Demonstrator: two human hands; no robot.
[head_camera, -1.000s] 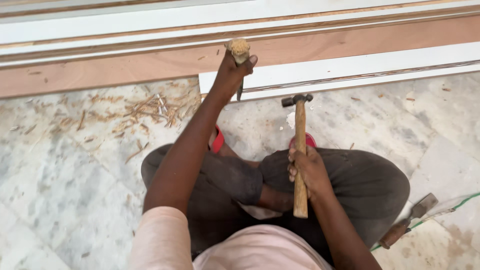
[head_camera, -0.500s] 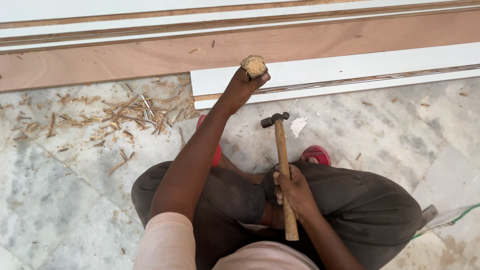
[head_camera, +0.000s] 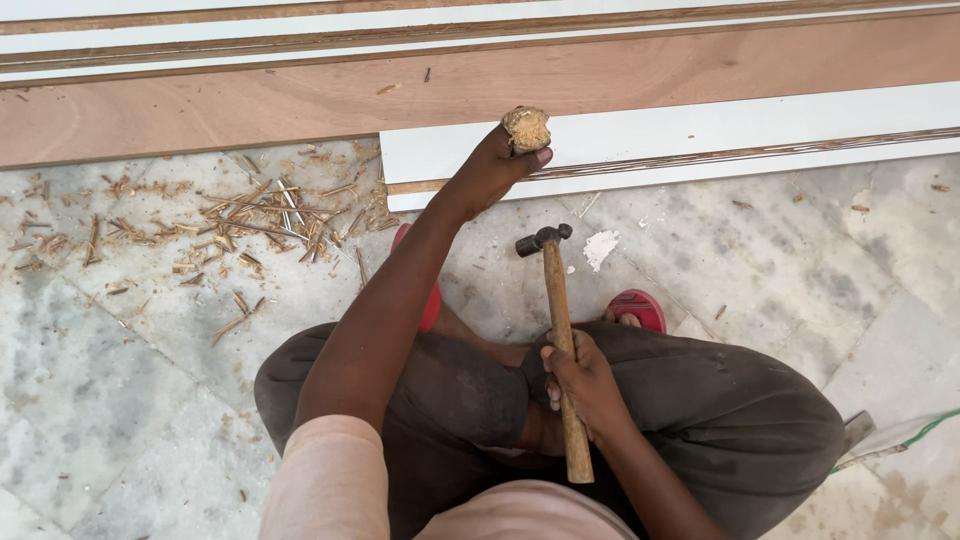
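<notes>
My left hand (head_camera: 493, 170) reaches forward and grips a chisel whose battered wooden handle top (head_camera: 526, 128) sticks up above my fingers; its blade is hidden behind the hand. It stands over the near edge of a white laminated board (head_camera: 700, 135). My right hand (head_camera: 580, 385) holds a wooden-handled hammer (head_camera: 556, 320) low over my lap, with its dark metal head (head_camera: 542, 240) pointing away from me, below and apart from the chisel top.
I squat on a marble floor (head_camera: 130, 400) in dark trousers and red sandals (head_camera: 637, 307). Wood shavings (head_camera: 240, 225) litter the floor at left. A long brown plywood strip (head_camera: 300, 100) and more white boards lie beyond. A tool (head_camera: 900, 435) lies at right.
The view shifted slightly. My left hand with the chisel stays at the white board's edge. The hammer has come down and nearer to my lap since a second ago.
</notes>
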